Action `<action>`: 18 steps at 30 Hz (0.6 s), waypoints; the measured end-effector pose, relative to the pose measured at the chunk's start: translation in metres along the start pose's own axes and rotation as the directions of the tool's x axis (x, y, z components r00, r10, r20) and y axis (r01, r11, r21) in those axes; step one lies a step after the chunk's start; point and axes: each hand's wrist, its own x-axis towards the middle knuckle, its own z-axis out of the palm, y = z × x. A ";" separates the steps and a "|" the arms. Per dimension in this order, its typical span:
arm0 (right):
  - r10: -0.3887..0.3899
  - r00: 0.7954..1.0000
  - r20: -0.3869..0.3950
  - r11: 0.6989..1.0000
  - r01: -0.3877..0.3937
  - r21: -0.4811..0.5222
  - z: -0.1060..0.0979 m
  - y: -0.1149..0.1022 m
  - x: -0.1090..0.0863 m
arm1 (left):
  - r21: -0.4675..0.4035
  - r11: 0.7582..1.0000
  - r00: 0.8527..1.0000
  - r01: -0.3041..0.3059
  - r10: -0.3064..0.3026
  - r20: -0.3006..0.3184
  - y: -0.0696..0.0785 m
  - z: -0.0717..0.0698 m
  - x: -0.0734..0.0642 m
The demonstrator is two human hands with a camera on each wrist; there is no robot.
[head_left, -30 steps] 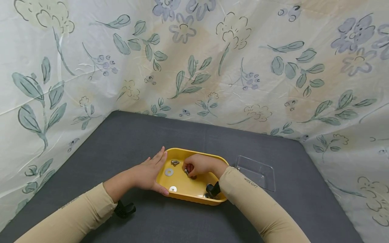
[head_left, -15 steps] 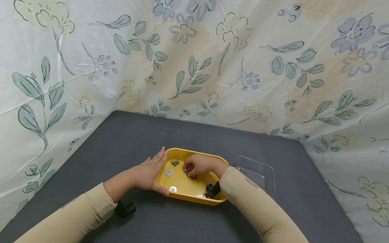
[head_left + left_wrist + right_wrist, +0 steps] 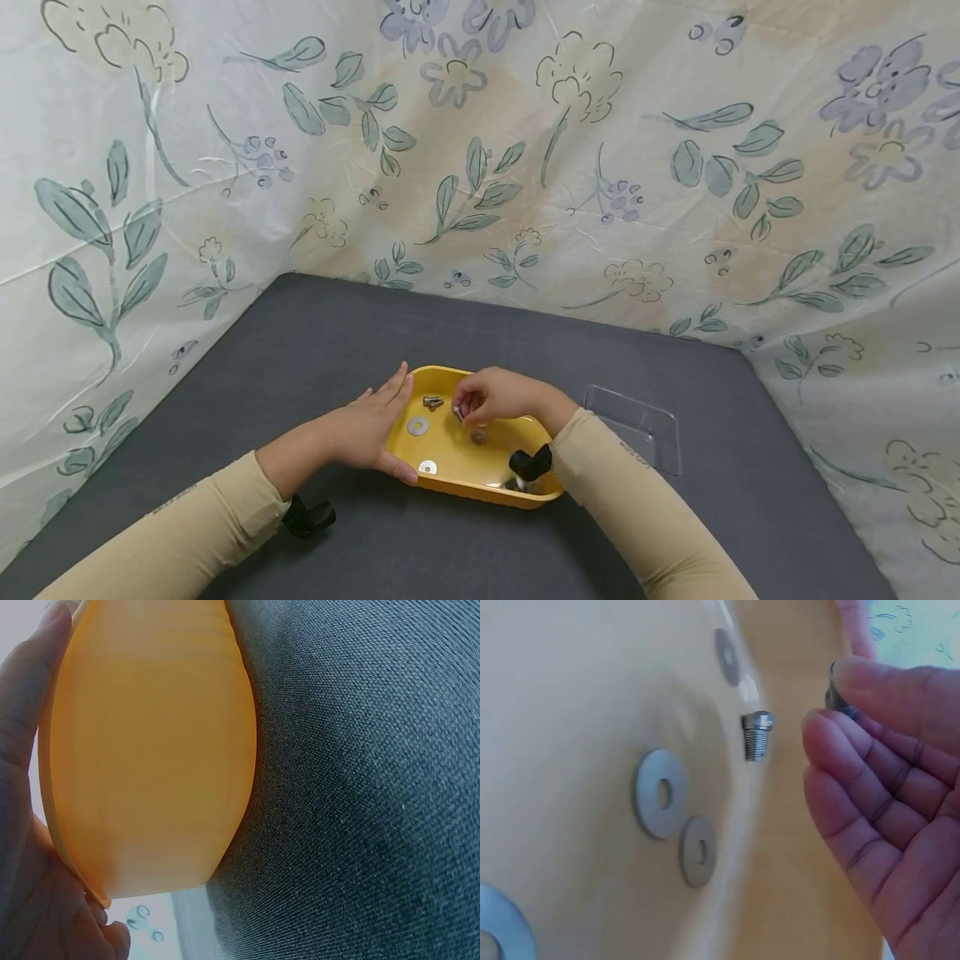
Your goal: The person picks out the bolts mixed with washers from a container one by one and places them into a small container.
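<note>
Fastener of silver-grey metal, probably a screw point(image 3: 838, 703): raised over a yellow plastic tray with rounded corners point(image 3: 480, 493); mostly hidden by fingertips.
Handling: judged light, rigid and hard to damage; small and smooth-headed, so liable to slip or roll between pads.
Best hold: likely across the head, thumb against forefinger; any thread should add bite.
Right hand point(image 3: 501, 395): thumb and fingertips together, clamped on the fastener.
Left hand point(image 3: 366, 429): fingers spread apart against the tray's left end, thumb along the near rim.
Silver threaded metal screws point(image 3: 432, 403): loose on the tray floor, towards the far-left corner; similar handling expected.
Flat round grey metal washers point(image 3: 646, 802): lying on the tray floor; thin, probably best lifted by an edge.
Clear shallow plastic box point(image 3: 637, 421): right of the tray; looks stiff, perhaps brittle.
Dark grey tabletop point(image 3: 375, 333): beneath both containers.
Off-white floral cloth point(image 3: 450, 175): hanging behind.
</note>
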 end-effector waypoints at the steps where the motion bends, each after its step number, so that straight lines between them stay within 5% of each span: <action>1: -0.006 1.000 -0.003 1.000 0.006 0.013 -0.002 -0.001 -0.002 | 0.002 1.000 1.000 0.000 0.000 0.001 0.000 0.000 0.000; 18: -0.004 0.990 -0.141 0.996 0.017 0.092 -0.032 0.000 -0.040 | -0.009 1.000 1.000 -0.027 0.027 0.002 0.000 -0.002 -0.001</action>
